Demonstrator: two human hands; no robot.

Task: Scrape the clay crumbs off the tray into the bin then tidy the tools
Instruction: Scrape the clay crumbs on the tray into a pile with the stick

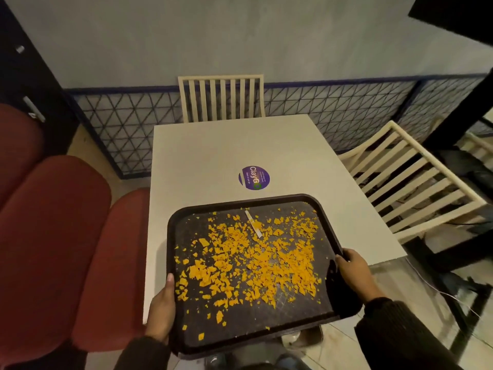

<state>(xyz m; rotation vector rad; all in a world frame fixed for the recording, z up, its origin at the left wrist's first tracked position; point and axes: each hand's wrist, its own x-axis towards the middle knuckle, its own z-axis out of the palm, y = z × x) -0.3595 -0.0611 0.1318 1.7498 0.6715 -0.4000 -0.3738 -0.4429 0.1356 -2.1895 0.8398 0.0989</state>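
We see a dark rectangular plastic tray (186, 222) with orange clay crumbs (248, 260), a thin white stick (253, 223) among them, left hand (160, 308) and right hand (353, 269) clamped on opposite rims — over a white square table (213, 156).

The tray (330, 222) is looking like dark plastic, scuffed and dull across its floor, with a slight sheen showing at its near right corner. The clay crumbs (248, 260) are appearing matt, dry and sharp-edged. The table (213, 156) is showing a smooth, matt white top. The slatted chairs (221, 97) are looking like cream-painted wood.
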